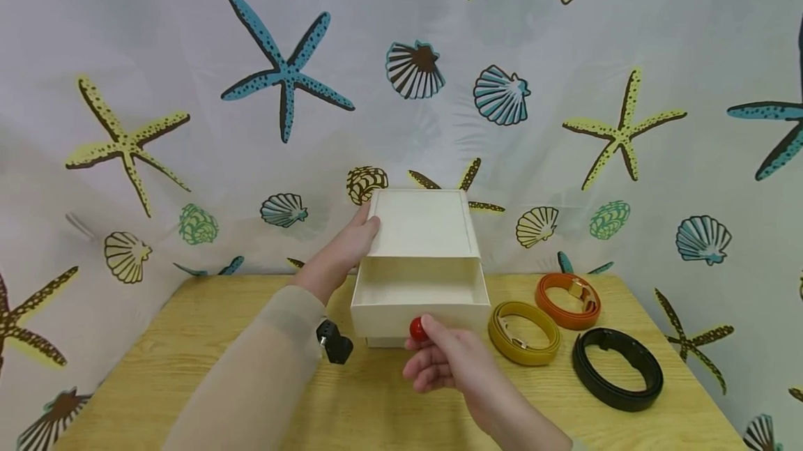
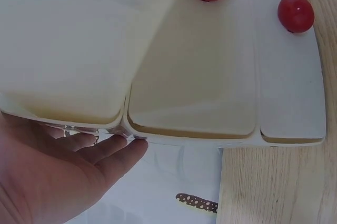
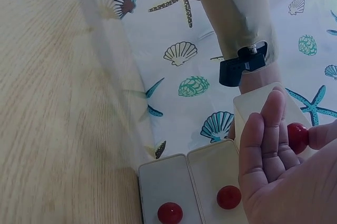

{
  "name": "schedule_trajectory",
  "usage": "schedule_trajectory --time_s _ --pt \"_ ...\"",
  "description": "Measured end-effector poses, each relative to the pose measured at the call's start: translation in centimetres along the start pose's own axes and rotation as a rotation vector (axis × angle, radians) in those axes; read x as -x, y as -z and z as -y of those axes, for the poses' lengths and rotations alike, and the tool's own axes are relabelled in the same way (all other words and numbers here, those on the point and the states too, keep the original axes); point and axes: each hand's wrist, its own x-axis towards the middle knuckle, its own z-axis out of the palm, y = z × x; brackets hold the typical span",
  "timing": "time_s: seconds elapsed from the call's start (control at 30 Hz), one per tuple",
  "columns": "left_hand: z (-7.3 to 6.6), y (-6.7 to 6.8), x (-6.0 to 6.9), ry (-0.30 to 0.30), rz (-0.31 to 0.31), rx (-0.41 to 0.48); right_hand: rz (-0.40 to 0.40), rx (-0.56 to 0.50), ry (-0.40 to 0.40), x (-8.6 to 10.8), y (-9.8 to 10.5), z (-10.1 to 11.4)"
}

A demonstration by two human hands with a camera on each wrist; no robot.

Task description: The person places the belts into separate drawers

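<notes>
A small white drawer cabinet stands on the table, its top drawer pulled out and seen bare inside. My right hand pinches that drawer's round red knob between thumb and index finger, with the other fingers below it. Against the cabinet's left side rests my left hand, its thumb by the top edge. The left wrist view shows the fingers of my left hand extended along the side. Two lower drawer fronts, each with a red knob, appear in the right wrist view.
Right of the cabinet lie coiled belts: a mustard one, an orange one and a black one. A patterned cloth hangs behind the wooden table. A black camera mount sits on my left wrist.
</notes>
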Motion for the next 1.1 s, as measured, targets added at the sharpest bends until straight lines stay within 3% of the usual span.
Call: schedule_trajectory --time_s 1.1 --pt "0.1 0.0 0.2 -0.009 0.006 -0.009 0.018 0.009 -0.032 1.7 -0.4 -0.3"
